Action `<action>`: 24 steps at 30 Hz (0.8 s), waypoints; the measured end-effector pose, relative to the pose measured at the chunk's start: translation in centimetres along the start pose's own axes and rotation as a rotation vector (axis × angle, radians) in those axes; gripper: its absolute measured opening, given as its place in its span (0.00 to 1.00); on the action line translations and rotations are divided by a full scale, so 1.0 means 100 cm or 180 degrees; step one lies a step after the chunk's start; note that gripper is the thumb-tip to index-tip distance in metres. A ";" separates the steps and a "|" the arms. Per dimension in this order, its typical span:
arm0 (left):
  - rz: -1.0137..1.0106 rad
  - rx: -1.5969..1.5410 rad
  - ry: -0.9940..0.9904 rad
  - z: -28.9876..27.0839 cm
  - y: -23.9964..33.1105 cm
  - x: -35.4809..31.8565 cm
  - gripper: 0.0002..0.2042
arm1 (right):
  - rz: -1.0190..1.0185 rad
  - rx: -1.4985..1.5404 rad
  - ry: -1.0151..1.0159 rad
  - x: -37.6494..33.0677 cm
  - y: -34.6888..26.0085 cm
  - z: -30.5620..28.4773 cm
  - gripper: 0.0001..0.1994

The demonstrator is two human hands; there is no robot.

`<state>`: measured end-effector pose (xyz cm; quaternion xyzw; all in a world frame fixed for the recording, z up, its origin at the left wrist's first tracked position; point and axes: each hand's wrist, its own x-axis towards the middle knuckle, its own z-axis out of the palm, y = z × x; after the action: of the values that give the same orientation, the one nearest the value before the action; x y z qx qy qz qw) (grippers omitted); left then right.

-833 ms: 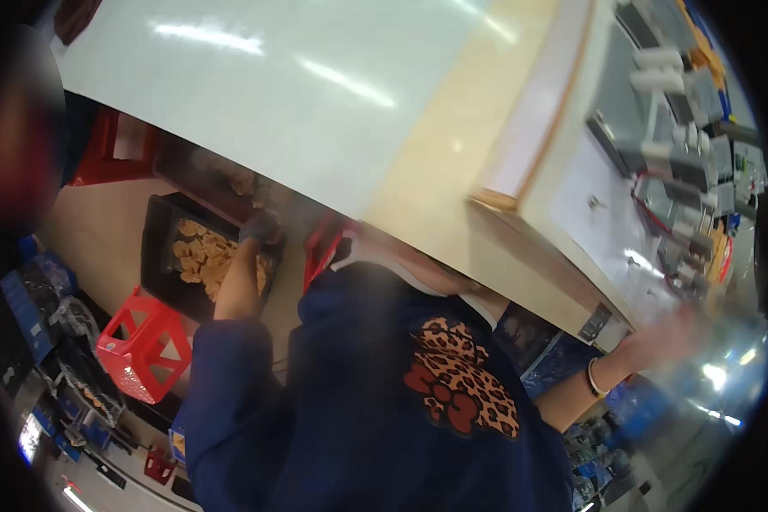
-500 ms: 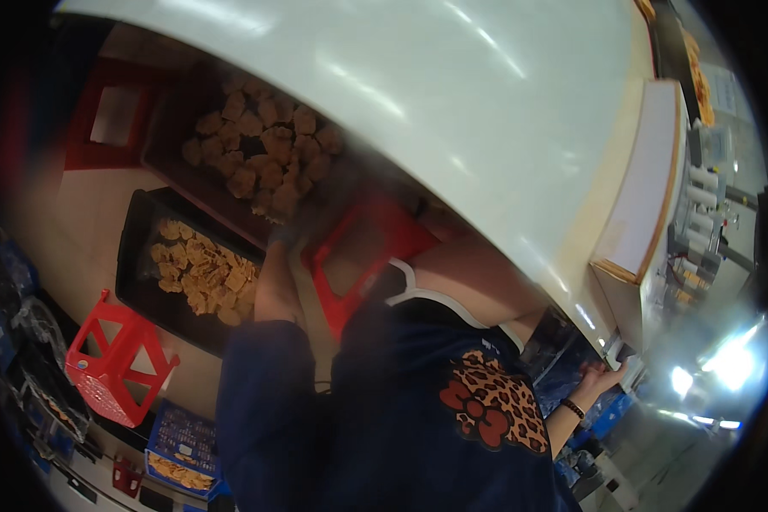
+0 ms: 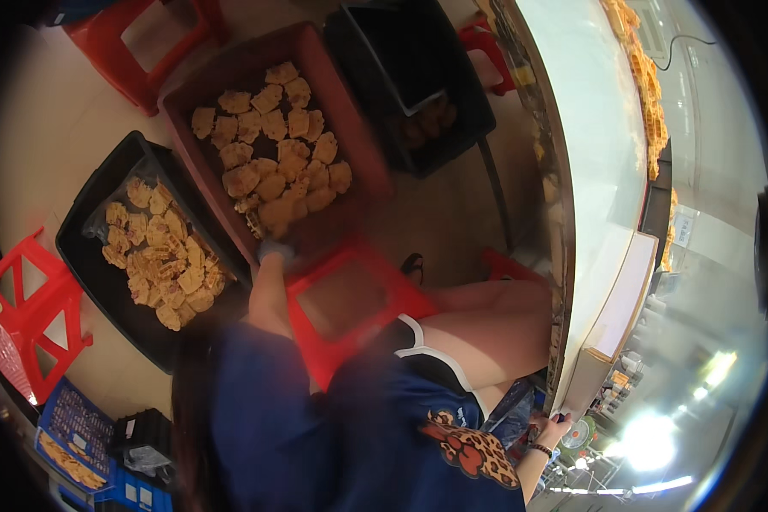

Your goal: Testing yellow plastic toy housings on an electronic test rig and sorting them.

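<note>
My left hand (image 3: pixel 275 251) reaches down into a reddish-brown tub (image 3: pixel 172 128), at its near side. Its fingers are dark and blurred, so their closing is unclear. Just beyond it lie many tan, flat, irregular pieces (image 3: pixel 273 183) on the tub's bottom. My right hand (image 3: pixel 553 429) is at the near corner of a white-topped table (image 3: pixel 602 162), with its fingers bent round the edge. A dark bracelet is on that wrist.
A black tub (image 3: pixel 102 200) with similar yellowish pieces stands left of the brown one; another black tub (image 3: pixel 418 60) stands beyond. Red stools (image 3: pixel 38 299) surround them, one (image 3: pixel 350 299) under me. A blue crate (image 3: pixel 72 435) sits at lower left.
The view has swung, so the table now lies to the right and the tubs show more fully. My left hand stays in the brown tub, my right at the table corner.
</note>
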<state>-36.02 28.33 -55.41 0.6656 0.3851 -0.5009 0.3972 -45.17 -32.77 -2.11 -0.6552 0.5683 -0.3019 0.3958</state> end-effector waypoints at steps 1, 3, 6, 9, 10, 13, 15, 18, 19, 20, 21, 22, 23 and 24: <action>-0.0036 -0.0040 0.0050 -0.002 -0.005 -0.004 0.48 | 0.0913 0.1011 0.0579 -0.007 -0.008 0.029 0.26; -0.0155 -0.0039 0.0506 0.005 -0.007 -0.007 0.49 | 0.0879 0.0854 0.0361 0.020 -0.002 0.019 0.26; 0.0164 0.0671 0.0676 0.021 -0.019 0.017 0.51 | 0.0951 0.0744 0.0301 0.028 0.001 0.020 0.26; 0.0079 0.0743 0.0645 0.005 -0.007 -0.029 0.51 | 0.1080 0.0814 0.0208 0.016 -0.003 0.016 0.27; 0.0075 0.0770 0.0657 0.004 -0.006 -0.034 0.51 | 0.1155 0.1060 0.0037 0.017 -0.003 0.014 0.31; 0.0126 0.1097 0.0549 -0.005 -0.003 -0.048 0.53 | 0.1237 0.1342 0.0211 0.031 0.002 0.006 0.31; 0.0318 0.1578 0.0538 -0.011 0.000 -0.066 0.56 | 0.1266 0.1268 0.0318 0.030 0.006 0.003 0.30; 0.0414 0.1383 0.0978 -0.043 -0.009 -0.139 0.59 | 0.1043 0.1281 0.0153 0.012 0.003 0.027 0.28; 0.0419 0.1420 0.0979 -0.052 -0.005 -0.167 0.59 | 0.1064 0.1286 0.0183 0.009 -0.001 0.027 0.28; 0.0503 0.1301 0.1076 -0.063 -0.003 -0.196 0.57 | 0.1085 0.1377 0.0248 0.009 -0.002 0.026 0.28; 0.0571 0.1163 0.1179 -0.068 -0.006 -0.212 0.55 | 0.1104 0.1460 0.0290 0.012 -0.002 0.027 0.29; 0.0828 0.1729 0.1016 -0.070 -0.033 -0.184 0.49 | 0.1010 0.1415 0.0245 0.027 0.004 0.025 0.28; 0.0800 0.1735 0.1051 -0.080 -0.042 -0.200 0.49 | 0.1046 0.1416 0.0220 0.021 0.002 0.029 0.28; 0.0681 0.1606 0.1182 -0.092 -0.051 -0.228 0.47 | 0.1135 0.1491 0.0146 0.008 -0.006 0.031 0.28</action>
<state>-41.92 36.07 -32.30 0.8596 0.2426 -0.4061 0.1932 -42.15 -32.96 -3.23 -0.4289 0.5981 -0.3652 0.5701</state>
